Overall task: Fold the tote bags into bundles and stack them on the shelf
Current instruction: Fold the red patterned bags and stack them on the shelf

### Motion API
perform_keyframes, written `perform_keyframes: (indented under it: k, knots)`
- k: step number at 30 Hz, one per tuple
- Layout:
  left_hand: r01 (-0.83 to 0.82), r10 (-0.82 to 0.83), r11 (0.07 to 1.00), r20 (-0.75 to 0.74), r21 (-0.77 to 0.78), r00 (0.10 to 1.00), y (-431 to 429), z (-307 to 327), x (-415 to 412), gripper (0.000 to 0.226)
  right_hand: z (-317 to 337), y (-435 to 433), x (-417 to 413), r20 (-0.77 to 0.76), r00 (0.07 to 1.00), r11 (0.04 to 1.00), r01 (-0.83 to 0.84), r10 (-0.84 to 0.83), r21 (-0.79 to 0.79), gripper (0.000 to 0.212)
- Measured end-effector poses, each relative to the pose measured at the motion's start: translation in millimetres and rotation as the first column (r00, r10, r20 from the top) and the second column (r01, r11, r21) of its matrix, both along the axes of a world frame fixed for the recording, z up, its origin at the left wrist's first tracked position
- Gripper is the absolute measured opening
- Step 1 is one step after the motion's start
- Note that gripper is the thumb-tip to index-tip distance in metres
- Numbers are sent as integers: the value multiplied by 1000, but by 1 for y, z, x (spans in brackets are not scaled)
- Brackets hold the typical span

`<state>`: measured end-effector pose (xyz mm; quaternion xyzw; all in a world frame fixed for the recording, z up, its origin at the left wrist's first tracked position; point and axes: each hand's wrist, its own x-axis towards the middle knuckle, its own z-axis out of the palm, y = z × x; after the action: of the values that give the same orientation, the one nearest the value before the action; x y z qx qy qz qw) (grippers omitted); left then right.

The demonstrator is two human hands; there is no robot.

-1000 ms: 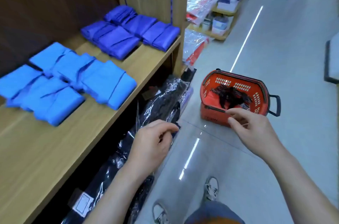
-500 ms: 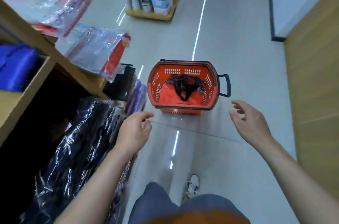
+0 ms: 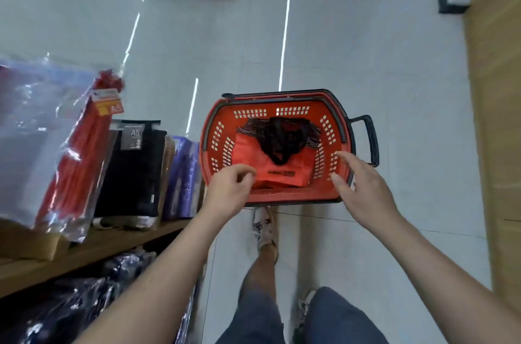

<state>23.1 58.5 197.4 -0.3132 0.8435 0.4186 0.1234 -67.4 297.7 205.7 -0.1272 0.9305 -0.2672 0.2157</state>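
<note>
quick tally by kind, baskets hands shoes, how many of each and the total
basket: 1
hands: 2, left hand and right hand
shoes: 2, the other nearer
total: 5

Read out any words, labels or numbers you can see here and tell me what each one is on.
"A5": white label on the black pack.
"A5": orange label on the red pack.
Black print on the orange tote bag: too blurred to read.
</note>
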Motion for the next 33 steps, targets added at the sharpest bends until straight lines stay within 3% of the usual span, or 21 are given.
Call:
perform_keyframes:
  k: [9, 14, 17, 19, 22, 26, 30, 33]
  knots:
    - [68, -75, 994, 86, 85, 993, -29, -202, -140, 28, -213, -102, -98, 147, 985, 990, -106, 91, 96, 58]
    - [217, -228, 968, 76, 123, 971, -35, -298, -175, 60, -315, -134, -135, 305, 940, 949, -224, 150, 223, 78]
    - [353, -358, 934, 120, 64, 926, -38, -332, -188, 77, -350, -134, -137, 333, 930, 899, -273, 155, 342, 65]
    - [440, -437, 897, 204, 32, 876, -37, -340, -193, 84, -356, -125, -129, 226, 951, 903, -278, 211, 327, 42]
    - [529, -488, 842, 274, -101, 829, -33, -341, -196, 77, -336, -105, -117, 1, 960, 950, -277, 280, 141, 19]
    - [459, -408, 842, 223, -283, 886, -40, -320, -193, 31, -279, -80, -121, -77, 958, 961, -277, 275, -13, 17]
    - [500, -542, 763, 15, -410, 840, -39, -275, -185, 25, -227, -64, -129, -117, 978, 977, -186, 173, -104, 14]
    - [376, -489, 769, -98, -517, 867, -46, -231, -184, 23, -198, -59, -135, -155, 987, 993, -49, 32, -106, 30]
